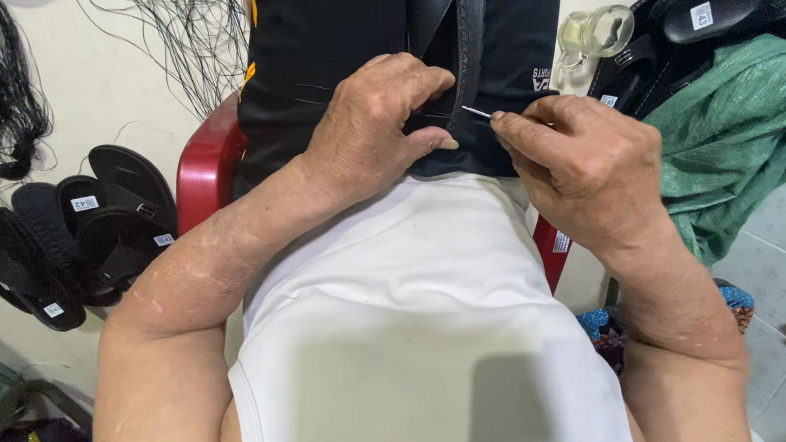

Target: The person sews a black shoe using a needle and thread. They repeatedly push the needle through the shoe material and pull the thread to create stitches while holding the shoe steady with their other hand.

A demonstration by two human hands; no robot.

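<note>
Mid-stitch I'd say: black strap lies on the lap against the red chair. Left hand clamps it flat, fingers curled. Right hand pinches a needle at the strap's edge; next needs a straight push through.

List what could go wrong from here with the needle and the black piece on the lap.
1. The needle, pinched in the right hand, points toward the left hand, whose thumb lies close to its tip; a slip could prick it.
2. The black piece is held only by the left hand's press on the lap; it may shift and spoil the stitch.
3. The black threads hang loose nearby and might tangle.
</note>
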